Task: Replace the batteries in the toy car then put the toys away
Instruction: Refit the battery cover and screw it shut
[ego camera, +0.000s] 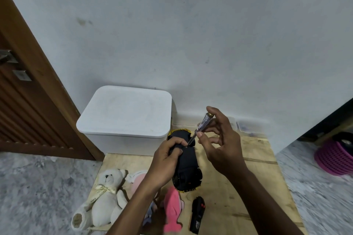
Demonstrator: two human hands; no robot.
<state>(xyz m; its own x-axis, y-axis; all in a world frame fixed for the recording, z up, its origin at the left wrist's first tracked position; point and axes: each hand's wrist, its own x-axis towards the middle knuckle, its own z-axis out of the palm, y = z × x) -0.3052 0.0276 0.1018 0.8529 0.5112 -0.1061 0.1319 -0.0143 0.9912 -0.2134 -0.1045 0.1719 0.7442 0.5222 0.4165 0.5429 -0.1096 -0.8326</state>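
Observation:
The toy car (188, 164) lies upside down, its black underside up and yellow edges showing, lifted over a wooden board (229, 187). My left hand (166, 160) grips the car's left side. My right hand (219, 139) pinches a clear-handled screwdriver (198, 129) with a brass cap. The screwdriver's tip sits on a screw in the car's underside, near my left thumb. A black remote control (197, 214) with red buttons lies on the board below the car.
A white lidded storage bin (126, 114) stands against the wall behind the car. A white teddy bear (107, 196), a pink plush toy (172, 210) and another pale pink toy (137, 179) lie on the board. A pink basket (336, 158) sits far right; a wooden door (28, 101) on the left.

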